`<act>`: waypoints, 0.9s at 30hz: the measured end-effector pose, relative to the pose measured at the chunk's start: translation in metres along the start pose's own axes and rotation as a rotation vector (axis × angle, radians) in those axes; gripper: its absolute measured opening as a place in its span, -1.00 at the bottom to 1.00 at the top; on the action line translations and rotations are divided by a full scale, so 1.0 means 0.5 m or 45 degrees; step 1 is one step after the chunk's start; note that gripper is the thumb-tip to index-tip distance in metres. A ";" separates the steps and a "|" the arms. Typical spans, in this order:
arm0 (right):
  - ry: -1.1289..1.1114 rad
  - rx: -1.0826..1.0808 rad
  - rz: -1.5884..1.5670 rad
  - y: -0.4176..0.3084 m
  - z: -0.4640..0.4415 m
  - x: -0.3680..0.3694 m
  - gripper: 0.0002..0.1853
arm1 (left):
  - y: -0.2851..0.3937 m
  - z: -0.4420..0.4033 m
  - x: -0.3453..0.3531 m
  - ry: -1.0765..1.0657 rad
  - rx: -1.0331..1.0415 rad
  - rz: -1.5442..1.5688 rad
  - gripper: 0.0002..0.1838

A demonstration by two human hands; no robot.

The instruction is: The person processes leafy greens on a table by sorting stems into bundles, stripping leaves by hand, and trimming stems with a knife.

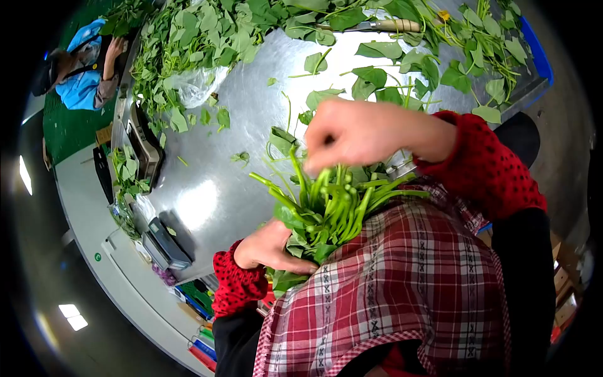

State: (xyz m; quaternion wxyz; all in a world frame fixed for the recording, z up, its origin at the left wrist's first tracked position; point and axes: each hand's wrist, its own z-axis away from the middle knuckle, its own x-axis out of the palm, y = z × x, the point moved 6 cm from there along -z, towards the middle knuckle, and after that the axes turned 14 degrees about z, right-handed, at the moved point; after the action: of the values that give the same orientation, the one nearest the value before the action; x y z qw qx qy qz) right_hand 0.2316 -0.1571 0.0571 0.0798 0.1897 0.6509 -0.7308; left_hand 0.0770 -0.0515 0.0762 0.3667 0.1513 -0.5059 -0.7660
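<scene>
My left hand [270, 248] is wrapped round the leafy part of a bunch of leafy greens [339, 204], held against the plaid apron [402, 270]. Its thick cut stems point up and away from me. Just over the stem ends is my right hand [358, 132], slightly blurred, with the fingers curled in. Whatever its fingertips pinch, if anything, is hidden. Loose leaves and stems lie on the metal table beyond both hands.
A large heap of greens [195, 38] covers the far left of the metal table [245, 151]. A wooden-handled knife [396, 25] lies at the back, near a clear plastic bag [198, 85]. Scales [166, 242] stand at left. A person in blue [85, 63] works across the table.
</scene>
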 end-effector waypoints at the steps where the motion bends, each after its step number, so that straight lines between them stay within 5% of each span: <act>1: -0.017 0.000 0.003 0.021 0.011 -0.011 -0.75 | -0.007 0.004 0.004 0.011 0.007 0.010 -0.26; 3: 0.710 0.156 -0.226 0.072 0.051 -0.101 -0.68 | -0.017 0.004 0.004 0.039 -0.001 0.043 -0.26; 6: 0.466 0.156 -0.080 0.060 0.064 -0.089 -0.73 | -0.016 -0.001 0.001 0.040 -0.009 0.064 -0.28; 7: 0.155 0.238 0.011 0.044 0.060 -0.051 -0.69 | -0.009 -0.005 -0.002 0.045 -0.001 0.060 -0.28; 9: -0.276 0.211 -0.441 0.015 0.061 0.016 -0.67 | -0.003 -0.015 0.003 -0.091 -0.069 -0.004 -0.05; 11: -0.236 0.247 -0.585 0.000 0.074 0.002 -0.64 | -0.007 -0.010 0.003 -0.140 0.011 -0.085 -0.04; 14: 0.426 0.383 -0.450 0.087 0.108 -0.100 -0.64 | -0.014 0.003 0.011 -0.168 -0.118 -0.098 -0.03; 16: 0.699 0.308 -0.361 0.130 0.123 -0.155 -0.70 | 0.024 -0.010 -0.001 0.098 0.070 -0.042 -0.35; 17: 0.695 0.306 -0.353 0.127 0.118 -0.140 -0.70 | 0.026 -0.014 -0.002 0.103 0.078 -0.042 -0.35; 19: 0.279 0.077 -0.255 0.057 0.079 -0.054 -0.74 | 0.036 -0.021 -0.004 0.110 0.183 -0.085 -0.38; 21: -0.308 0.146 -0.458 0.020 0.063 0.044 -0.77 | 0.030 -0.022 -0.004 0.075 0.148 -0.073 -0.40; 25: -0.318 -0.004 -0.675 -0.003 0.055 0.079 -0.81 | 0.025 -0.019 0.003 0.022 0.157 -0.130 -0.46; 27: -0.017 -0.100 0.233 0.008 0.068 0.008 -0.85 | 0.026 -0.017 0.002 0.042 0.185 -0.145 -0.50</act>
State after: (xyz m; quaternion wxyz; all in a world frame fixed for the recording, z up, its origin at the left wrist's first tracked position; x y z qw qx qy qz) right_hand 0.2234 -0.1905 0.0546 0.1578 0.2404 0.6584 -0.6956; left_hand 0.0868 -0.0606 0.0839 0.3188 0.2187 -0.5446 -0.7443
